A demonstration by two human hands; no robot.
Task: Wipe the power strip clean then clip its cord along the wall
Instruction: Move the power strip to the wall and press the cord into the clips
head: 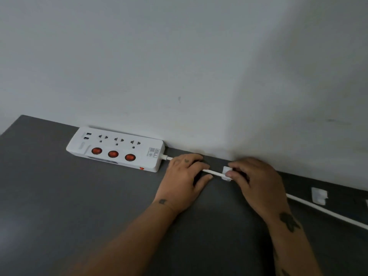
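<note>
**Cord at first clip, centre frame**

White power strip [116,149] lies flat on dark bench [59,206], left of centre, back edge against the white wall [179,66]; 3 red switches, 3 sockets. Cord [212,172] exits its right end. Left hand [184,176] rests on cord, fingers loosely curled over it. Right hand [256,182] pinches white clip [226,173] at the cord. 2nd clip [319,195] sits at right, just beside cord.
</note>
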